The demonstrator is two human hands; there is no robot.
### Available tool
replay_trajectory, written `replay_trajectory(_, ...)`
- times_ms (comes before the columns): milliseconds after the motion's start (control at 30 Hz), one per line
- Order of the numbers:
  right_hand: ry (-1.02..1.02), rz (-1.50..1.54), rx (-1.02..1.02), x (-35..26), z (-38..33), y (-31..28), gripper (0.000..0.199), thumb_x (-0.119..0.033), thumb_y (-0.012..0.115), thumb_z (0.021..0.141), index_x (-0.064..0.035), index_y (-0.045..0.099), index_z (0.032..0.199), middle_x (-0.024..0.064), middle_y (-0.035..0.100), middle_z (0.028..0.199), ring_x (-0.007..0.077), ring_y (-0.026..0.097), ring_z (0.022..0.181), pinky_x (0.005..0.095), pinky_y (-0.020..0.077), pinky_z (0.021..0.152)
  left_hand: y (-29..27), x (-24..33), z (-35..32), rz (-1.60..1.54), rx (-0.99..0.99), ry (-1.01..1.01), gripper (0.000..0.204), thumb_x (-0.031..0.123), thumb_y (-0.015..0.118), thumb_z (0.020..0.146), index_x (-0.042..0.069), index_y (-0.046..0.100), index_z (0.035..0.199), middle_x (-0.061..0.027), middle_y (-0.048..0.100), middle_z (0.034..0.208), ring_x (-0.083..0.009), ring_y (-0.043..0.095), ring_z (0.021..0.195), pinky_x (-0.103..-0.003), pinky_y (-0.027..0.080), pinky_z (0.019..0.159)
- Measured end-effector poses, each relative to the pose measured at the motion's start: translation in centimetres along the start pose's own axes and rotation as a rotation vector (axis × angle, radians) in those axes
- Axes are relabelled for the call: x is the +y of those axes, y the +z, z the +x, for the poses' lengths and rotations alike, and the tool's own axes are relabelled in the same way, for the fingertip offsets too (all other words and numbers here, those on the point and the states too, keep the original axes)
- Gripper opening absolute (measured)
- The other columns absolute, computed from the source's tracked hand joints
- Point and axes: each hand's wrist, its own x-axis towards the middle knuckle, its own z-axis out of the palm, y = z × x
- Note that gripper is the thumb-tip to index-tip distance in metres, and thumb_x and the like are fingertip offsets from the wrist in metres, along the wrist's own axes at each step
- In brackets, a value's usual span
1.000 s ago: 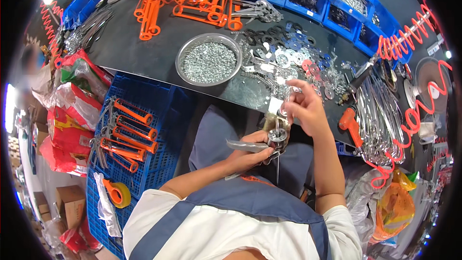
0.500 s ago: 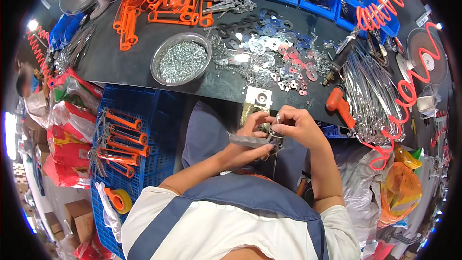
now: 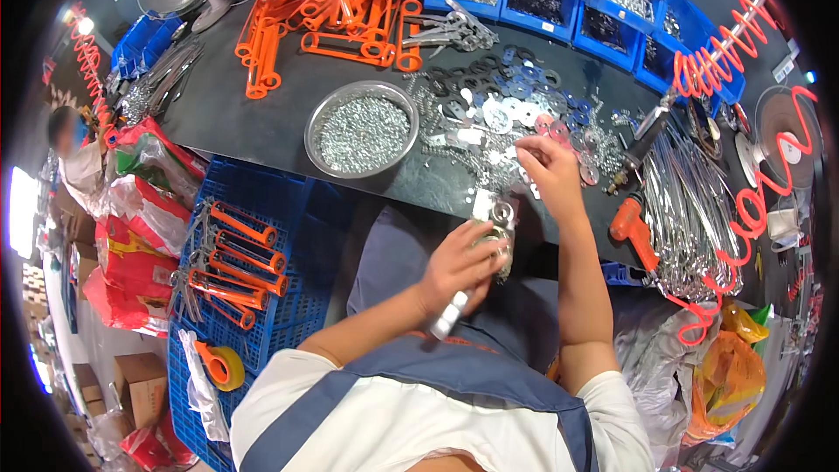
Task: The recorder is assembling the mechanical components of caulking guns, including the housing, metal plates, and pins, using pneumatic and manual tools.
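My left hand [image 3: 461,267] is closed round a metal part in front of my lap, just below the table edge. A flat silver bar [image 3: 450,315] of that part sticks out below my fingers; the rest is mostly covered. Close to my left fingertips, a pale block with a metal ring [image 3: 502,211] sits at the table edge. My right hand [image 3: 555,177] is over the loose small parts on the table, its fingers curled together beside shiny washers [image 3: 524,114]. Whatever lies between those fingertips is too small to make out.
A steel bowl [image 3: 312,142] of small metal pieces stands left of the washers. Orange plastic frames [image 3: 350,45] lie behind it, blue bins [image 3: 533,9] at the back. An orange-handled power tool [image 3: 631,223] and long metal rods [image 3: 690,201] lie right. A blue crate [image 3: 301,301] stands left.
My right hand has left the part at my left hand and moved up to the loose pieces on the table. My left hand has turned, and the silver bar now points down toward me.
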Motion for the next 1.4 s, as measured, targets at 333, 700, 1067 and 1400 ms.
replay_trajectory(333, -0.084, -1.188, -0.136, 4.7, 17.5, 9.1, 0.031, -0.018, 0.064, 0.077, 0.0017, 0.063, 0.101, 0.0207, 0.061, 0.103, 0.0329, 0.061, 0.094, 0.0410, 0.0496, 0.082, 2.2, 0.0, -2.1, 0.354, -0.069, -0.137, 0.058, 0.037, 0.077, 0.067, 0.007, 0.058, 0.113, -0.0102, 0.057, 0.122, -0.0358, 0.049, 0.120, -0.055, 0.022, 0.106)
replay_trajectory(700, -0.203, -0.307, 0.249, 4.0, 7.0, -0.2, 0.017, -0.012, 0.067, 0.075, 0.0039, 0.066, 0.079, 0.0113, 0.064, 0.077, 0.0224, 0.063, 0.069, 0.0311, 0.0481, 0.065, 2.6, -0.5, -2.4, 0.234, -0.184, -0.222, 0.071, 0.037, 0.079, 0.063, 0.007, 0.053, 0.122, -0.0140, 0.047, 0.131, -0.0406, 0.038, 0.126, -0.057, 0.029, 0.101)
replay_trajectory(1067, -0.400, -0.391, 0.177, -2.2, -10.2, -1.0, 0.016, -0.002, 0.066, 0.072, 0.0009, 0.064, 0.088, 0.0072, 0.061, 0.079, 0.0165, 0.059, 0.066, 0.0256, 0.0451, 0.054, -1.9, -0.8, -0.3, -0.270, -0.065, -0.431, 0.045, -0.009, 0.056, 0.072, 0.003, 0.052, 0.116, -0.0186, 0.051, 0.124, -0.0351, 0.052, 0.113, -0.036, 0.042, 0.095)
replay_trajectory(1400, -0.763, -0.843, -0.194, -2.7, -11.9, 2.4, 0.023, -0.006, 0.062, 0.065, 0.0038, 0.062, 0.085, 0.0096, 0.057, 0.081, 0.0229, 0.056, 0.075, 0.0338, 0.0478, 0.065, -0.2, -2.2, -0.5, -0.057, -0.075, -0.151, 0.030, -0.010, 0.067, 0.062, -0.002, 0.062, 0.091, -0.0159, 0.062, 0.105, -0.0332, 0.061, 0.099, -0.039, 0.051, 0.084)
